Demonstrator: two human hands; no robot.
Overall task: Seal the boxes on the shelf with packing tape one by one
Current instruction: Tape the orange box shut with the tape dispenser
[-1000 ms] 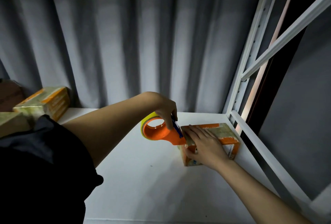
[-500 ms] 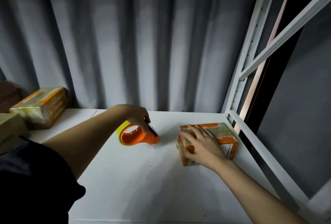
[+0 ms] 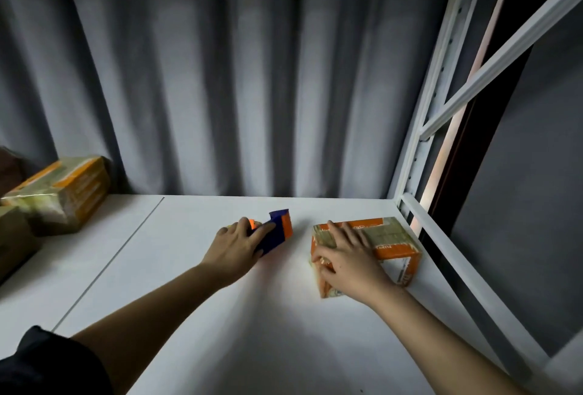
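A: In the head view, what do the two hands hold?

B: The left hand [image 3: 235, 248] rests on the tape dispenser [image 3: 273, 232], which lies on the white shelf [image 3: 195, 315] near the middle. The fingers are curled over its orange and blue body, so I judge it a light hold, but the underside is hidden.

A: And the right one?

B: The right hand [image 3: 348, 263] lies on top of the orange box [image 3: 391, 244], fingers mostly straight, the fingertips bent over the near-left edge. It presses more than it grasps. The box stands by the right side of the shelf, close to the white frame rail [image 3: 448, 246].

A: Is this box sealed?

B: Pale, glossy bands cross its top — probably tape. Whether every seam is covered, I cannot tell.

A: Other boxes?

B: At the far left, well apart, stands a yellow-orange box [image 3: 63, 189], with a plain brown box [image 3: 14, 236] beside it. A grey curtain [image 3: 252, 79] hangs behind.

A: What could go wrong from here?

B: The dispenser lies on its side; if the loose tape end touches the shelf or folds on itself, it will stick and must be peeled free. Also, the box is small and looks light — a sideways push of the palm could slide it against the rail or lift a fresh strip at the edge.
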